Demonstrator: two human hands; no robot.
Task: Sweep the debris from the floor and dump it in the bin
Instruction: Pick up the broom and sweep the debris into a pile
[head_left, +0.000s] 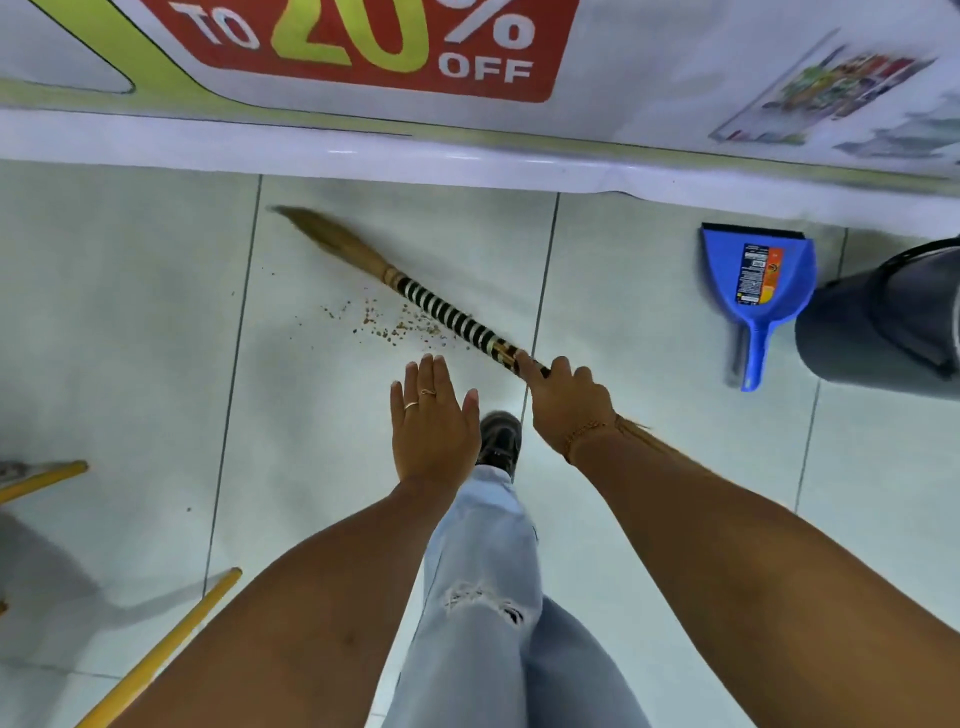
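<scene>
Right hand (569, 400) grips a straw broom with black-and-white banded handle (447, 312); left hand (434, 421) hovers flat, empty, brown debris (389, 322) just beyond, bare tile around.

Broom (415, 291) slanting across the floor (130, 322) from right hand (569, 402) toward the banner (649, 78) at the far edge, debris (387, 322) just left of its handle, left hand (434, 421) beside the right, dustpan (756, 291) lying well to the right, bin (883, 322) just right of it, poles (161, 654) at near left.
</scene>
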